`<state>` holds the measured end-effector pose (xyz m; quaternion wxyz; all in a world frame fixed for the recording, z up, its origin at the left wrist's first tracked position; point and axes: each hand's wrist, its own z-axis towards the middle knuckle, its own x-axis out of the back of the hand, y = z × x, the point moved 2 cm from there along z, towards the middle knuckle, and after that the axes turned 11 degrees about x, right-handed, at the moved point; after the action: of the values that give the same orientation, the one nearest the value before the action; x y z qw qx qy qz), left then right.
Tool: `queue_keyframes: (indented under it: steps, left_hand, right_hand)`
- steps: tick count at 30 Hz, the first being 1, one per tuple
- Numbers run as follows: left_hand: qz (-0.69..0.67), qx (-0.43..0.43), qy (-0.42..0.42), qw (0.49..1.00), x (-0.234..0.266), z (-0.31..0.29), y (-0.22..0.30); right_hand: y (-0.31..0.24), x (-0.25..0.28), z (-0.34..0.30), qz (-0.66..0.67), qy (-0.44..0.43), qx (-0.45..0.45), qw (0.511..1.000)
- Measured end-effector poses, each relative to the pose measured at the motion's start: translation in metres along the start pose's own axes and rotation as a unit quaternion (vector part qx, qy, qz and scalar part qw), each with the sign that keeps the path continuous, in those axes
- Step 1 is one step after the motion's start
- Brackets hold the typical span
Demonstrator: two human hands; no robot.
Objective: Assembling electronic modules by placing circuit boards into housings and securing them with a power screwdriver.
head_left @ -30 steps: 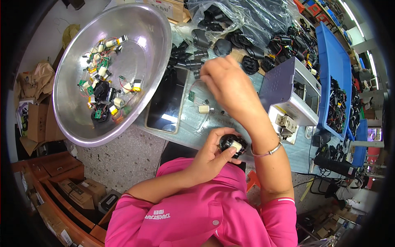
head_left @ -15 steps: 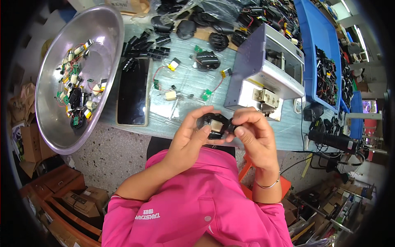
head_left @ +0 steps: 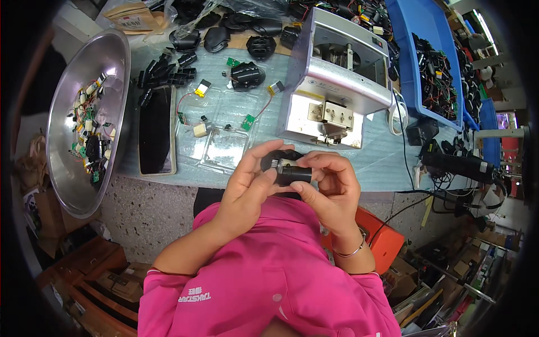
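Observation:
Close in front of my body, over the table's near edge, I hold a black plastic housing (head_left: 293,173) with both hands. My left hand (head_left: 247,188) is closed on its left side, the thumb pressing near a small light-coloured part. My right hand (head_left: 331,188) grips the right end, thumb below and fingers on top. A short black cylinder shape forms the front of the housing; fingers hide part of its inside. Beyond my hands lie a green circuit board (head_left: 248,122) wired to a small battery (head_left: 275,87), another battery (head_left: 202,88) with red wire, and a black housing (head_left: 246,76).
A metal basin (head_left: 120,67) with wired parts stands at the left, beside a dark flat phone-like panel (head_left: 155,132). A grey metal machine (head_left: 337,84) stands right of centre. Farther right is a blue tray (head_left: 409,67) of wired parts. Black housings (head_left: 217,39) lie at the back.
The black housing has been turned in my hands, so its cylindrical side now faces up. My right fingers have moved from a small black piece onto the housing's end. The view has shifted.

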<state>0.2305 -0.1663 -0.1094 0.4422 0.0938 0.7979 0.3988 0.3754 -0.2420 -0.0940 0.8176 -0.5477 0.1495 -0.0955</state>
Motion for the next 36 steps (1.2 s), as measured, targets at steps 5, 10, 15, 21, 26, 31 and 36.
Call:
queue_keyframes:
  steps: [5, 10, 15, 21, 26, 31, 36]
  left_hand:
    - [0.015, 0.004, 0.0, 1.0, -0.004, 0.002, 0.001]
    - [0.043, -0.007, 0.0, 0.999, -0.008, 0.006, -0.002]
    - [0.108, -0.018, -0.012, 0.994, -0.014, 0.008, -0.005]
    - [0.182, -0.006, -0.027, 0.983, -0.014, 0.01, 0.001]
    - [0.257, -0.04, -0.007, 0.966, -0.014, 0.011, -0.004]
    - [0.114, -0.05, -0.004, 0.992, -0.013, 0.017, -0.001]
    - [0.109, -0.084, -0.043, 0.99, -0.019, 0.012, 0.017]
  right_hand:
    - [-0.011, 0.004, 0.008, -0.367, -0.091, 0.2, 0.904]
    - [-0.008, 0.01, 0.004, -0.444, -0.079, 0.231, 0.862]
    - [-0.002, 0.015, -0.001, -0.413, -0.031, 0.23, 0.881]
    - [0.0, 0.016, -0.002, -0.415, -0.036, 0.225, 0.881]
    - [-0.004, 0.015, 0.004, -0.428, -0.088, 0.236, 0.868]
    - [-0.003, 0.027, 0.005, -0.367, -0.055, 0.23, 0.9]
    - [0.002, 0.028, -0.001, -0.276, -0.111, 0.127, 0.946]
